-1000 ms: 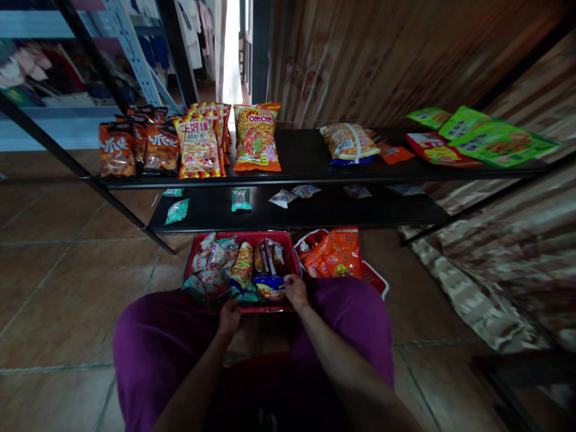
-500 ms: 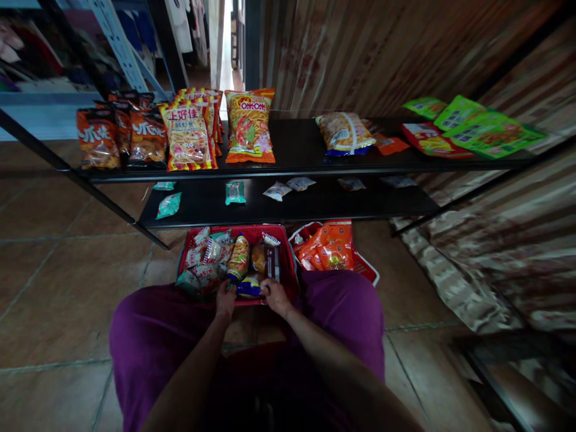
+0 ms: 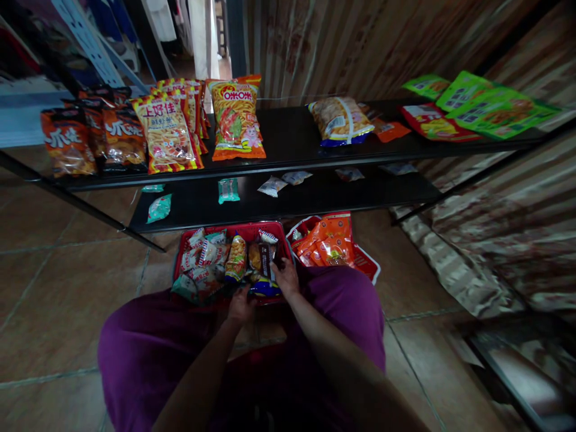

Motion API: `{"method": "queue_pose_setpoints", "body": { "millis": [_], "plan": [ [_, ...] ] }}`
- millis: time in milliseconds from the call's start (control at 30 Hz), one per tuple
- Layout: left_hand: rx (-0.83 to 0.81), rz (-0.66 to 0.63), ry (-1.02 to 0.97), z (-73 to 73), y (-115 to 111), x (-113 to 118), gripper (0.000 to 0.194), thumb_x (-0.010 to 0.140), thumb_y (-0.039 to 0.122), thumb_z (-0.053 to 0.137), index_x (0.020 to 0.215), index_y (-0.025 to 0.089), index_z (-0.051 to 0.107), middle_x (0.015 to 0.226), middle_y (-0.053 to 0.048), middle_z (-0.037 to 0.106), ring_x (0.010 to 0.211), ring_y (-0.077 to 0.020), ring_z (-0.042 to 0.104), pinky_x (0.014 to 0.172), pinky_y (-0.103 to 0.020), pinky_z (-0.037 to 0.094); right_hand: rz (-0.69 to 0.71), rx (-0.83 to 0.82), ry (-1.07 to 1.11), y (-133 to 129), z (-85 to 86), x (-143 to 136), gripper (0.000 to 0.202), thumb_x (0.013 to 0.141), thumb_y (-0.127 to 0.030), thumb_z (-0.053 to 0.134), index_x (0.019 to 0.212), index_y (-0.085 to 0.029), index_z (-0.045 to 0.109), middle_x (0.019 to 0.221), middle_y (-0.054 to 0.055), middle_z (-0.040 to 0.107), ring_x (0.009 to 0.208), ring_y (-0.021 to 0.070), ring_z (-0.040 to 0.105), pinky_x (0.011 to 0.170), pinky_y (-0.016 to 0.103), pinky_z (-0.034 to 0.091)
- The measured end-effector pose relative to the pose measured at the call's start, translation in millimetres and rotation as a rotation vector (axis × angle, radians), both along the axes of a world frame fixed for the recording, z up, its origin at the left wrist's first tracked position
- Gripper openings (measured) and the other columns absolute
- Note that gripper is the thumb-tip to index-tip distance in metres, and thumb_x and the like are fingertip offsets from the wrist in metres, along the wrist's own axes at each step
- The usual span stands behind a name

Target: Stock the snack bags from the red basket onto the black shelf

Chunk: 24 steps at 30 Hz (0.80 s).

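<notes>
A red basket (image 3: pixel 231 229) of small packaged snacks sits on the floor between my knees. My right hand (image 3: pixel 287 277) is at its right side, fingers closed on the lower edge of a dark brown snack packet (image 3: pixel 266 257). My left hand (image 3: pixel 242 306) hovers by the basket's front rim, thumb and fingers apart, holding nothing visible. Between the hands lies a blue-ended snack bag (image 3: pixel 264 287). Left of the brown packet stands a yellow-and-blue snack bag (image 3: pixel 236 258). White and teal small packets (image 3: pixel 204 264) fill the basket's left half.
A black two-tier shelf (image 3: pixel 288 141) stands ahead, with snack bags (image 3: pixel 168 132) on top and a few small packets (image 3: pixel 228 190) below. A second red basket (image 3: pixel 366 264) with orange packets (image 3: pixel 330 240) is beside my right knee. A striped curtain (image 3: pixel 486 216) hangs right.
My right hand has moved up and right from the blue-ended bag to the brown packet, which now tilts. My left hand has drawn back to the right. The view has turned slightly.
</notes>
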<state>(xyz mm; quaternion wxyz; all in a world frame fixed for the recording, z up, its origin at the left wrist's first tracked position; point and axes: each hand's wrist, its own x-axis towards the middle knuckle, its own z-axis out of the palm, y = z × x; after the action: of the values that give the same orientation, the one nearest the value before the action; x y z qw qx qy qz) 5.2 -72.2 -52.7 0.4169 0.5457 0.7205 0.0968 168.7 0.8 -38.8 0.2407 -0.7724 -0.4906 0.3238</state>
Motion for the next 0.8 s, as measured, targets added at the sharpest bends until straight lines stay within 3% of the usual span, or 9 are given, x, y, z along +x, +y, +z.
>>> {"method": "queue_pose_setpoints", "body": {
  "millis": [67,167,267,333,400,500,600,700,800],
  "plan": [
    [-0.023,-0.043,0.021,-1.3,0,4,0.050,0.078,0.020,0.055,0.127,0.013,0.050,0.128,-0.014,0.056,0.119,-0.0210,0.050,0.101,-0.029,0.036,0.111,-0.054,0.030,9,-5.2,5,0.053,0.075,-0.042,0.058,0.120,-0.014,0.053,0.118,0.013,0.060,0.106,0.0226,0.057,0.090,0.033,0.044],
    [-0.044,-0.076,0.055,-3.6,0,2,0.040,0.084,0.018,0.046,0.123,0.015,0.054,0.125,-0.012,0.059,0.116,-0.0183,0.053,0.099,-0.027,0.036,0.353,-0.101,0.071,14,-10.5,-9,0.040,0.077,-0.030,0.057,0.115,-0.018,0.058,0.112,0.007,0.064,0.101,0.0192,0.060,0.086,0.029,0.044],
    [-0.059,-0.099,0.095,-5.0,-2,-7,0.033,0.085,0.018,0.044,0.113,0.017,0.060,0.117,-0.011,0.063,0.111,-0.0184,0.056,0.096,-0.027,0.038,0.497,-0.129,0.100,6,-12.3,-41,0.015,0.076,-0.019,0.055,0.083,-0.019,0.068,0.085,0.003,0.071,0.081,0.0164,0.063,0.074,0.024,0.045],
    [-0.066,-0.113,0.120,-4.9,-4,-11,0.028,0.085,0.020,0.044,0.106,0.018,0.063,0.112,-0.011,0.065,0.108,-0.0197,0.058,0.093,-0.028,0.040,0.567,-0.131,0.115,-4,-12.7,-61,0.016,0.072,-0.013,0.056,0.060,-0.019,0.065,0.070,0.002,0.069,0.072,0.0156,0.062,0.069,0.023,0.043],
    [-0.068,-0.134,0.132,-4.1,-5,-13,0.026,0.085,0.024,0.047,0.102,0.018,0.065,0.109,-0.011,0.066,0.108,-0.0208,0.058,0.091,-0.028,0.041,0.602,-0.125,0.124,-14,-13.6,-74,0.021,0.069,-0.010,0.056,0.052,-0.019,0.061,0.062,0.001,0.067,0.067,0.0148,0.061,0.066,0.022,0.042],
    [-0.058,-0.159,0.134,-2.5,-6,-10,0.029,0.085,0.031,0.048,0.106,0.018,0.064,0.112,-0.012,0.065,0.109,-0.0213,0.057,0.092,-0.028,0.040,0.564,-0.109,0.119,-19,-16.6,-77,0.019,0.071,-0.012,0.055,0.058,-0.021,0.064,0.065,0.001,0.067,0.068,0.0149,0.061,0.067,0.023,0.042],
    [-0.042,-0.154,0.144,-2.1,-6,-4,0.040,0.086,0.036,0.046,0.118,0.015,0.057,0.122,-0.013,0.060,0.114,-0.0222,0.054,0.097,-0.029,0.037,0.424,-0.080,0.084,-11,-20.5,-61,0.016,0.077,-0.021,0.053,0.079,-0.022,0.069,0.086,0.004,0.070,0.084,0.0169,0.062,0.079,0.026,0.044],
    [-0.043,-0.137,0.155,-3.5,-6,-1,0.040,0.087,0.034,0.043,0.121,0.016,0.056,0.122,-0.012,0.061,0.115,-0.0212,0.053,0.099,-0.029,0.036,0.227,-0.054,0.035,6,-25.4,-34,0.036,0.086,-0.037,0.042,0.106,-0.019,0.064,0.116,0.011,0.061,0.109,0.0200,0.054,0.097,0.033,0.037],
    [-0.056,-0.143,0.157,-4.9,-7,-3,0.031,0.084,0.025,0.047,0.109,0.017,0.064,0.112,-0.010,0.066,0.109,-0.0198,0.057,0.096,-0.028,0.038,0.114,-0.062,0.047,23,-31.2,-9,0.052,0.090,-0.043,0.026,0.117,-0.013,0.058,0.121,0.016,0.056,0.117,0.0217,0.050,0.100,0.038,0.034]
  ]
}}
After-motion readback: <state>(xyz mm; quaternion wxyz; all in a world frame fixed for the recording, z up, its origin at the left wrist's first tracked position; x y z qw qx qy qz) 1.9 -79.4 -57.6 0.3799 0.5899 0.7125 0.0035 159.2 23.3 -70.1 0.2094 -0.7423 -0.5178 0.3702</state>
